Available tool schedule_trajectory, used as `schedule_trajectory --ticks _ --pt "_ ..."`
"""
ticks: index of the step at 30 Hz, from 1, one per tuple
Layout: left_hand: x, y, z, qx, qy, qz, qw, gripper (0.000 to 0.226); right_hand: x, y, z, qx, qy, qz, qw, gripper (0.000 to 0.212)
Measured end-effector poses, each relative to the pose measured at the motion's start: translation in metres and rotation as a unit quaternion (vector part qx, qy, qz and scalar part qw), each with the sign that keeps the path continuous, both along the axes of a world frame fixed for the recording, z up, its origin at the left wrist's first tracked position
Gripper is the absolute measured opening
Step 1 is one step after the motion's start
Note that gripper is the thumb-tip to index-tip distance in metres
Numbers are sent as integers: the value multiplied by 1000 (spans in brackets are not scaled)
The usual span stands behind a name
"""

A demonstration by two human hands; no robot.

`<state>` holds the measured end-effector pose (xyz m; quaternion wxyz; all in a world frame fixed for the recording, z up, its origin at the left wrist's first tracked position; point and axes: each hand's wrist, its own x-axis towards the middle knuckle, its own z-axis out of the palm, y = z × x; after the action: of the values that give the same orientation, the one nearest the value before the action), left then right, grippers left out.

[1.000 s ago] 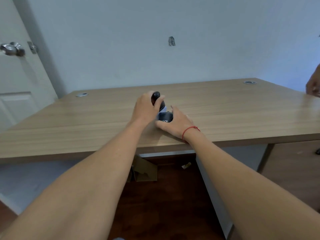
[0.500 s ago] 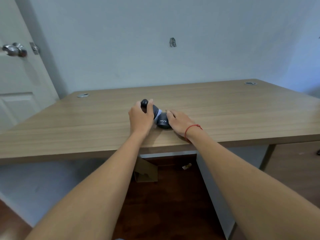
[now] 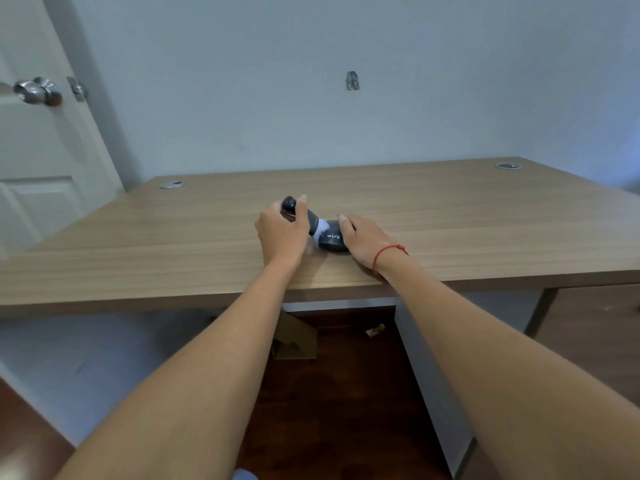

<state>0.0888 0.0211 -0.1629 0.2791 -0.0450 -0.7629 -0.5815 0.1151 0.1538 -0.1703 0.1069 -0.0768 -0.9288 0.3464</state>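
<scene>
A small dark device sits on the wooden desk (image 3: 450, 216) near its front edge. Its round dark base (image 3: 331, 239) carries white lettering and rests on the desk. A dark handle (image 3: 298, 213) with a rounded top leans up and to the left from the base, and a pale band (image 3: 321, 226) shows where the two meet. My left hand (image 3: 282, 233) grips the handle. My right hand (image 3: 363, 239) holds the base from the right side, fingers curled over its top. A red string circles my right wrist.
Two round metal cable grommets (image 3: 171, 184) (image 3: 507, 165) sit at the desk's back corners. A white door with a metal knob (image 3: 36, 91) stands at the left. Under the desk lie a cardboard piece (image 3: 294, 337) and a scrap on dark wooden floor.
My left hand has tipped the handle from upright over to the left. The pale band between handle and base has come into sight. A person's hand at the right edge is gone.
</scene>
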Motion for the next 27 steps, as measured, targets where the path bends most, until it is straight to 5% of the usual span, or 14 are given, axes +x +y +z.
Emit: schedule_trajectory --ticks 9,17,24,27 --pt "22 0 0 -69 34 70 995 38 -1 -4 -1 -12 15 -10 1000 41" --pt "16 -4 0 -45 63 3 997 45 -8 4 -3 -31 12 10 999 34" --pt "-6 -2 30 -17 52 -90 994 46 7 11 3 -94 -48 58 993 109" --pt "-10 -3 53 -101 -11 -214 971 31 10 13 5 -77 -63 77 992 113"
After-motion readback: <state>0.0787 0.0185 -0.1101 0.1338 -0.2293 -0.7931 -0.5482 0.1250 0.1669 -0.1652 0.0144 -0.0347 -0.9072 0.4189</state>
